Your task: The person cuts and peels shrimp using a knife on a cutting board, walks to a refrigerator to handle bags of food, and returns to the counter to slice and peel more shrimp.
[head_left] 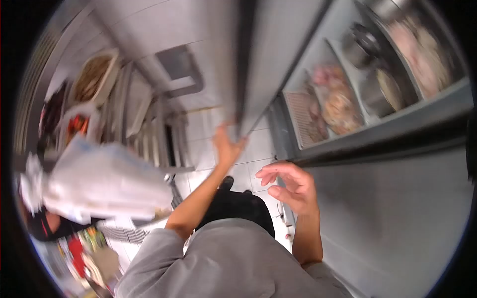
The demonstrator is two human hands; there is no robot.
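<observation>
My left hand [229, 150] is at the near edge of a tall fridge door [268, 54], thumb on one side and fingers on the other. Motion smears the door and blurs those fingertips. My right hand [293, 186] hovers before the fridge, fingers curved and thumb apart, with nothing in it. Beyond it, the fridge shelf [387, 121] bears a perforated basket [299, 116], bags of pinkish and tan food [340, 107], metal pots [361, 47] and a container of pale food [417, 54].
At the left, a large white plastic bag [109, 179] rests beside racks holding a tray of brown food [93, 77] and a tub with red items [77, 124]. Part of another person [54, 226] shows behind the bag. White tiles [198, 144] cover the floor.
</observation>
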